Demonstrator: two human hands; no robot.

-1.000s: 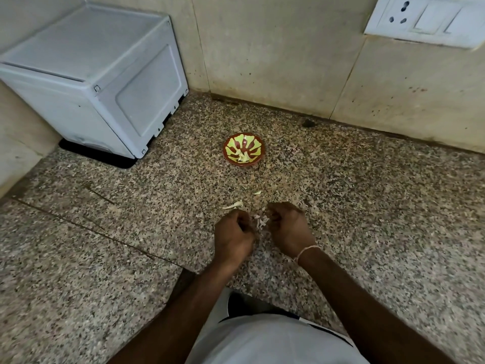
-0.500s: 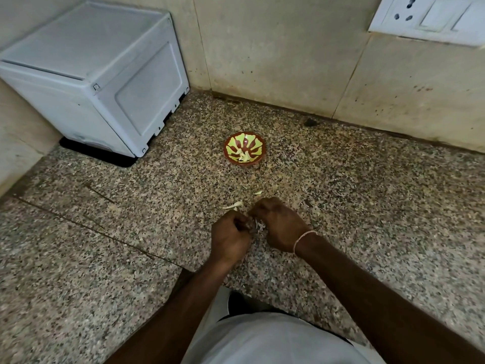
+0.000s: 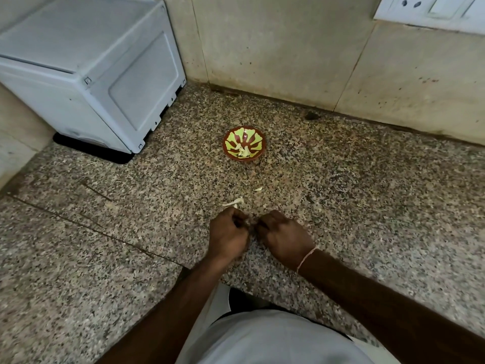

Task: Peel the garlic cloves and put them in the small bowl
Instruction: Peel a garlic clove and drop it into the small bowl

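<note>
Several peeled garlic cloves [image 3: 242, 151] already in small bowl [image 3: 258, 151] at far centre of tabletop [image 3: 367, 206], another clove [image 3: 249, 224] pinched between curled fingers of left hand [image 3: 227, 236] and right hand [image 3: 284, 239] nearby, mid-peel, skins [image 3: 234, 202] beside.

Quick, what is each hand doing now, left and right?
Left hand: fingers curled, pinching a garlic clove between both hands.
Right hand: fingers curled, pinching the same clove.

We cannot make out what sits between the left hand [image 3: 227, 237] and right hand [image 3: 284, 239], for curled fingers hide it; the socket plate [image 3: 430, 11] and white box [image 3: 86, 67] run off the edges; the bowl's [image 3: 244, 143] contents are too small to count.
</note>
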